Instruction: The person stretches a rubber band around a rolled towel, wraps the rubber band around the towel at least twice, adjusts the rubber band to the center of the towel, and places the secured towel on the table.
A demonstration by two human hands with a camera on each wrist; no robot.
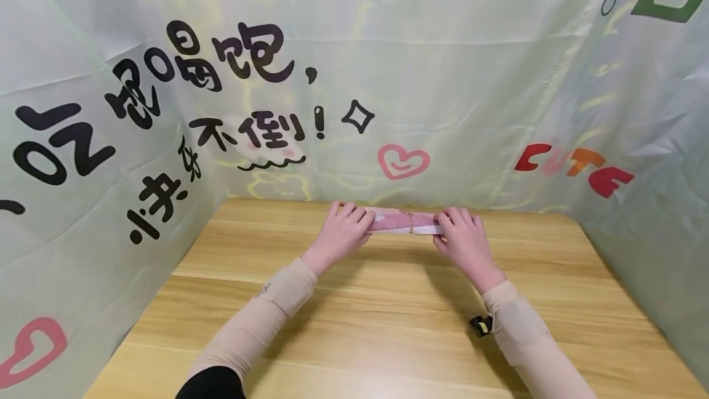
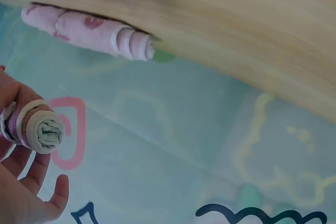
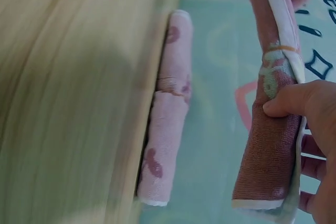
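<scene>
Near the far side of the table, my left hand (image 1: 343, 229) and right hand (image 1: 464, 242) grip the two ends of a rolled-up towel (image 1: 394, 224). This towel is dark pink with a pale edge, and a thin band (image 3: 283, 49) circles its middle. In the right wrist view, my thumb presses on the roll and the fingers wrap behind it. The left wrist view shows the towel's spiral end (image 2: 48, 131) between my fingers. A second rolled towel (image 3: 165, 124), light pink with darker spots and banded too, lies along the table's far edge, untouched.
The wooden table (image 1: 365, 325) meets a printed fabric backdrop (image 1: 471, 97) at its far edge, with fabric on both sides too. A small black device (image 1: 480, 325) sits at the right wrist, above the tabletop.
</scene>
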